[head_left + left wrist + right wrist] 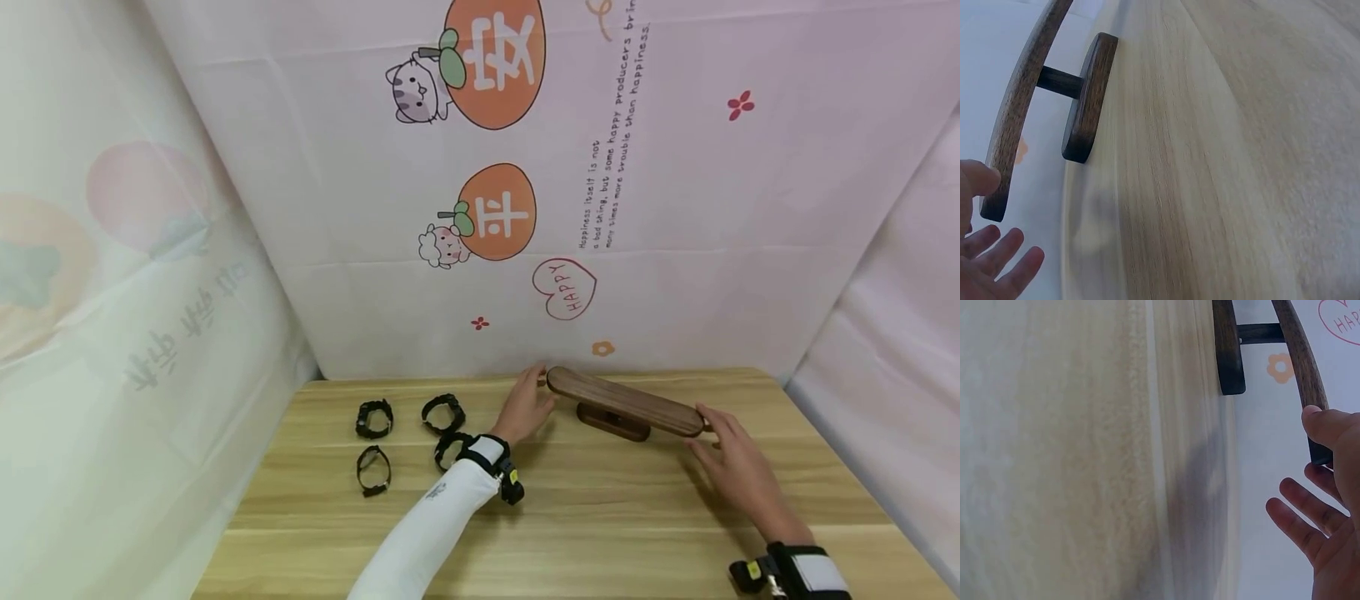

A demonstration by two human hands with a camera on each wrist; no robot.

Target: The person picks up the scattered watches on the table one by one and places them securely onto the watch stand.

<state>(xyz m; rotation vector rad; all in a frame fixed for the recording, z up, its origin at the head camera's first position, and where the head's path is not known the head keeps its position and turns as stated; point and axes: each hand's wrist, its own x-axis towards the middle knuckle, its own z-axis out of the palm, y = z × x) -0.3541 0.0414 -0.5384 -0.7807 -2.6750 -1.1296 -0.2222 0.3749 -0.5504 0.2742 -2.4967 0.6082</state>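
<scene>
A dark wooden T-bar display stand has a long, gently curved bar joined by a short post to a smaller rounded base. My left hand pinches the bar's left end; in the left wrist view the thumb lies on the wood and the other fingers spread below it. At the opposite end, my right hand pinches the bar between thumb and index finger, its remaining fingers spread, as the right wrist view shows. The post appears between bar and base.
Several black wristwatches lie at the table's left, including a looped watch and a thinner watch. Another watch is partly behind my left forearm. A printed white cloth hangs along the wooden table's back edge.
</scene>
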